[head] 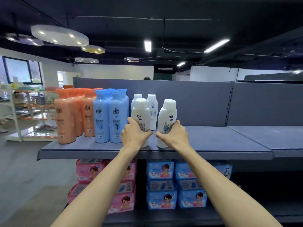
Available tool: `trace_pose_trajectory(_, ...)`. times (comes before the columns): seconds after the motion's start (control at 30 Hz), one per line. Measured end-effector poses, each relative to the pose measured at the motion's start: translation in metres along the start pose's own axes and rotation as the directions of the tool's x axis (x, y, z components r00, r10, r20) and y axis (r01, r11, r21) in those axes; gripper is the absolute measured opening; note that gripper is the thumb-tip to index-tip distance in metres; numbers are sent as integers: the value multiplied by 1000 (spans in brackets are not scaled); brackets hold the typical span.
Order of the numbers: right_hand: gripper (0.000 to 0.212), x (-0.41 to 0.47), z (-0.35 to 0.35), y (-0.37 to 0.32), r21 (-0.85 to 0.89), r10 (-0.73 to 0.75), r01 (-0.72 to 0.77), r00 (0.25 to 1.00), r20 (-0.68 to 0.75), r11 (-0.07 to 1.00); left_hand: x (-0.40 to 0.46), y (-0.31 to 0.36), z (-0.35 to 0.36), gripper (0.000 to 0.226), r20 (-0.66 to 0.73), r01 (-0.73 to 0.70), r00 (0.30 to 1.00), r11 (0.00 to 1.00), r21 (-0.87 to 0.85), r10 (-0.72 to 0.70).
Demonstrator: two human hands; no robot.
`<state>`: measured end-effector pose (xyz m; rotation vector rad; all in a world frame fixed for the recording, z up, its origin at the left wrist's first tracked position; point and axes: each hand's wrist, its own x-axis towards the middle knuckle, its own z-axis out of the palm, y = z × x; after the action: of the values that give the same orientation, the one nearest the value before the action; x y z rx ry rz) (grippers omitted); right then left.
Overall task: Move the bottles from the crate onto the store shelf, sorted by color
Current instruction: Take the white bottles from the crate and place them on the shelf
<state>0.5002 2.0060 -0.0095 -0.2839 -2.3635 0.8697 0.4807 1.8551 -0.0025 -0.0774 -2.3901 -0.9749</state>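
On the grey store shelf (213,141) stand several orange bottles (65,118) at the left, then several blue bottles (109,118), then white bottles. My left hand (135,134) grips a white bottle (141,112) standing upright near the shelf's front. My right hand (174,136) grips another white bottle (168,115), tilted slightly, its base on the shelf just to the right. Two more white bottles (152,105) stand behind them against the back panel. The crate is out of view.
The shelf's right part and the adjoining shelf section (270,136) are bare. Below hang pink packs (89,169) and blue packs (161,171) on lower shelves. A white rack (24,112) with goods stands far left across the aisle.
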Motion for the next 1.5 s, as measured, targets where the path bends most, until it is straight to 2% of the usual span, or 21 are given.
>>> trace_pose_trajectory(0.37, 71, 35, 31, -4, -63, 1, 4, 997, 76, 998, 28, -8, 30, 71, -28, 32, 999, 997, 73, -30)
trace_pose_trajectory(0.73, 75, 60, 61, -8, -34, 18, -14, 990, 137, 999, 51, -24, 51, 61, 13, 62, 998, 996, 69, -64)
trace_pose_trajectory(1.2, 71, 91, 95, -9, -32, 46, -42, 992, 119, 999, 80, -32, 83, 54, 64, 74, 995, 989, 127, -83)
trace_pose_trajectory(1.5, 62, 100, 110, -2, -44, 37, -33, 996, 83, 998, 98, -34, 99, 53, 69, 96, 992, 987, 129, -106)
